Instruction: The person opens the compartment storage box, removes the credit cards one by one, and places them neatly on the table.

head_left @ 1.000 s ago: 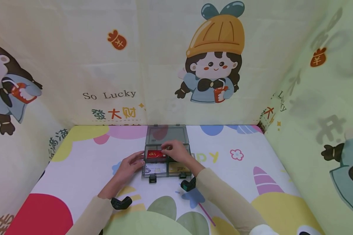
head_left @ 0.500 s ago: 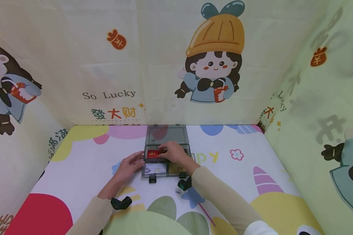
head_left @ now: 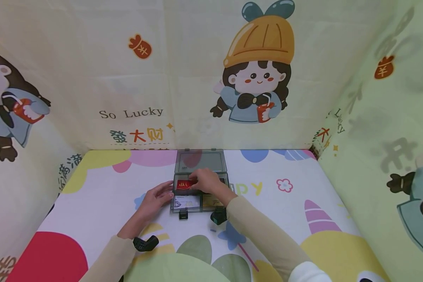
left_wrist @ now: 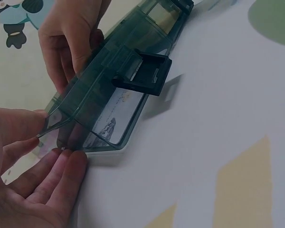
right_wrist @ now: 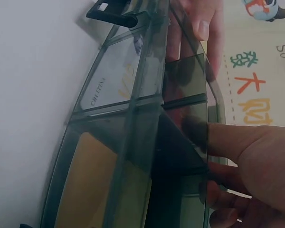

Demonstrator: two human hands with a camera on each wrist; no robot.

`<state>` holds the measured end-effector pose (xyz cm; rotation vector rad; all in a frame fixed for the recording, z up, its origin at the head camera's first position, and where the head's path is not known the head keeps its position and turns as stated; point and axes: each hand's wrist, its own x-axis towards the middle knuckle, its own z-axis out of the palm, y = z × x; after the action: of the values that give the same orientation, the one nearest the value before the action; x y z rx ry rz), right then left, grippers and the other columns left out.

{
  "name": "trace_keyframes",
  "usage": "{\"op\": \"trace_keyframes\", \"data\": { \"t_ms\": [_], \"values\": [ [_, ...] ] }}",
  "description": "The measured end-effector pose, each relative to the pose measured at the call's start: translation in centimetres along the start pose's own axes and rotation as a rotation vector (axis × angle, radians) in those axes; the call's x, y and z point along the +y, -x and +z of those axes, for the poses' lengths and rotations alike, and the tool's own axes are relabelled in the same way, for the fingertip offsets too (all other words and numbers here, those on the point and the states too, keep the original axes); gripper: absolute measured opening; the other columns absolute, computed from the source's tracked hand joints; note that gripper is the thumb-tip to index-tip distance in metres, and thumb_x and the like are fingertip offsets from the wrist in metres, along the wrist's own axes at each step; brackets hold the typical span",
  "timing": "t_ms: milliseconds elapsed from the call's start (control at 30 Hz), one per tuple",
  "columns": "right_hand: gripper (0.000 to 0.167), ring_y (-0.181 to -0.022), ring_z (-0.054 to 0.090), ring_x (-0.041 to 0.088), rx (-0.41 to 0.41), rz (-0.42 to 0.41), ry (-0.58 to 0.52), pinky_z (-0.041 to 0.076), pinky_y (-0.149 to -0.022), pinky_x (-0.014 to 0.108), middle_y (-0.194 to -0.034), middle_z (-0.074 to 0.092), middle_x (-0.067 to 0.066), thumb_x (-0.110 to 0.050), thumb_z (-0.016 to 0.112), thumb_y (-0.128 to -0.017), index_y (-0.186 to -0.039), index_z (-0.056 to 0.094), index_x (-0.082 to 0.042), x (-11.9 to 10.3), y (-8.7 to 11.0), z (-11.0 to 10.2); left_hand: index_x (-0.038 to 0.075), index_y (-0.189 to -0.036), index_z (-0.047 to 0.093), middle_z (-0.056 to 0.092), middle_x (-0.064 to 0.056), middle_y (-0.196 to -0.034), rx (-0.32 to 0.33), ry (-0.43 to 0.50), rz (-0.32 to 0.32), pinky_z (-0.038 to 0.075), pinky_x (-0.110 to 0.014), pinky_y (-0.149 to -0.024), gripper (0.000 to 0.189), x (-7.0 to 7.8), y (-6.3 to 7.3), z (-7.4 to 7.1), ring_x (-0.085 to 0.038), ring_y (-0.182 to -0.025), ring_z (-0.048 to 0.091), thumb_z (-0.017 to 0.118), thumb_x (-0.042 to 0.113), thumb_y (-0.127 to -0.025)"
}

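Note:
A dark translucent card box (head_left: 201,212) lies with its lid (head_left: 199,161) raised at the back. A red VIP card (head_left: 184,184) sits in the back left compartment. My right hand (head_left: 208,181) reaches into the box, its thumb and fingertips pinching the card's right end, which they hide. In the right wrist view, the fingers of my right hand (right_wrist: 256,166) are partly behind the box wall. My left hand (head_left: 158,199) rests against the box's left side, fingers fairly straight. In the left wrist view, the thumb and fingertips of my left hand (left_wrist: 33,175) touch the box's corner.
In the front left compartment lies a white card (head_left: 187,202), and in the front right one a gold card (head_left: 211,201). Black latches (head_left: 183,214) stick out at the box's front. A patterned cloth (head_left: 268,219) covers the table, and a printed curtain (head_left: 194,78) hangs behind.
My right hand has shifted slightly left over the red VIP card and now covers more of its right end. My left hand has stayed at the box's side.

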<state>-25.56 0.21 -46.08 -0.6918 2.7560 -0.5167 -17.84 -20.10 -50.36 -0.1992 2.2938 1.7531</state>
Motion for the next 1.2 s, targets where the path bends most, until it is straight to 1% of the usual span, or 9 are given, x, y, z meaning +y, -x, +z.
{"op": "trace_keyframes", "data": {
  "t_ms": [200, 433, 600, 700, 767, 867, 1067, 1200],
  "values": [
    [0.033, -0.096, 0.062, 0.014, 0.002, -0.013, -0.007, 0.054, -0.089, 0.033, -0.110, 0.072, -0.001, -0.028, 0.074, -0.085, -0.116, 0.071, -0.018, -0.04, -0.02, -0.07, 0.023, -0.148, 0.040, 0.048, -0.012, -0.148, -0.002, -0.009, 0.005, 0.042, -0.044, -0.109, 0.053, 0.15, 0.16, -0.01, -0.031, -0.136, 0.046, 0.057, 0.019, -0.097],
    [0.028, -0.092, 0.061, 0.013, 0.020, -0.023, -0.020, 0.054, -0.086, 0.032, -0.104, 0.072, -0.002, -0.028, 0.073, -0.087, -0.113, 0.072, -0.018, 0.12, 0.13, 0.11, 0.023, -0.148, 0.040, 0.048, -0.012, -0.147, -0.007, -0.006, 0.005, 0.043, -0.044, -0.109, 0.053, 0.20, 0.13, 0.03, -0.030, -0.136, 0.047, 0.057, 0.019, -0.097],
    [0.025, -0.088, 0.059, 0.011, 0.057, -0.031, -0.032, 0.053, -0.081, 0.029, -0.101, 0.072, -0.003, -0.028, 0.073, -0.086, -0.109, 0.073, -0.018, 0.18, 0.25, 0.39, 0.022, -0.148, 0.040, 0.047, -0.013, -0.148, -0.012, -0.003, 0.010, 0.043, -0.044, -0.108, 0.054, 0.15, 0.12, 0.01, -0.031, -0.136, 0.046, 0.057, 0.018, -0.097],
    [0.024, -0.087, 0.060, 0.011, 0.086, -0.044, -0.033, 0.053, -0.078, 0.028, -0.100, 0.072, -0.003, -0.029, 0.073, -0.086, -0.108, 0.073, -0.018, 0.19, 0.31, 0.53, 0.024, -0.147, 0.041, 0.048, -0.011, -0.147, -0.009, 0.000, 0.005, 0.043, -0.044, -0.108, 0.053, 0.16, 0.11, 0.00, -0.030, -0.136, 0.047, 0.058, 0.019, -0.097],
    [0.024, -0.088, 0.060, 0.011, 0.097, -0.048, -0.019, 0.053, -0.078, 0.027, -0.101, 0.072, -0.003, -0.030, 0.073, -0.087, -0.108, 0.073, -0.019, 0.16, 0.32, 0.61, 0.024, -0.147, 0.041, 0.048, -0.010, -0.147, -0.011, -0.001, 0.002, 0.043, -0.044, -0.109, 0.053, 0.14, 0.12, -0.06, -0.029, -0.136, 0.047, 0.058, 0.019, -0.097],
    [0.024, -0.089, 0.060, 0.010, 0.090, -0.043, 0.023, 0.053, -0.078, 0.027, -0.103, 0.073, -0.005, -0.029, 0.073, -0.087, -0.109, 0.074, -0.021, 0.14, 0.28, 0.63, 0.025, -0.147, 0.041, 0.049, -0.009, -0.147, -0.010, -0.001, -0.006, 0.043, -0.044, -0.109, 0.053, 0.05, 0.08, -0.11, -0.028, -0.136, 0.047, 0.058, 0.019, -0.097],
    [0.027, -0.090, 0.063, 0.011, 0.027, -0.053, 0.142, 0.055, -0.077, 0.027, -0.106, 0.074, -0.006, -0.027, 0.072, -0.087, -0.114, 0.073, -0.023, -0.05, 0.04, 0.29, 0.025, -0.147, 0.041, 0.048, -0.010, -0.148, -0.013, 0.008, -0.003, 0.042, -0.045, -0.110, 0.053, -0.17, 0.01, -0.14, -0.030, -0.137, 0.046, 0.058, 0.018, -0.097],
    [0.026, -0.092, 0.065, 0.011, -0.001, -0.075, 0.190, 0.056, -0.078, 0.029, -0.106, 0.074, -0.007, -0.028, 0.073, -0.087, -0.113, 0.074, -0.025, -0.11, -0.14, -0.04, 0.025, -0.147, 0.041, 0.047, -0.010, -0.148, -0.012, 0.016, -0.007, 0.042, -0.045, -0.110, 0.053, -0.19, -0.03, -0.05, -0.029, -0.137, 0.045, 0.058, 0.018, -0.097]
  ]
}}
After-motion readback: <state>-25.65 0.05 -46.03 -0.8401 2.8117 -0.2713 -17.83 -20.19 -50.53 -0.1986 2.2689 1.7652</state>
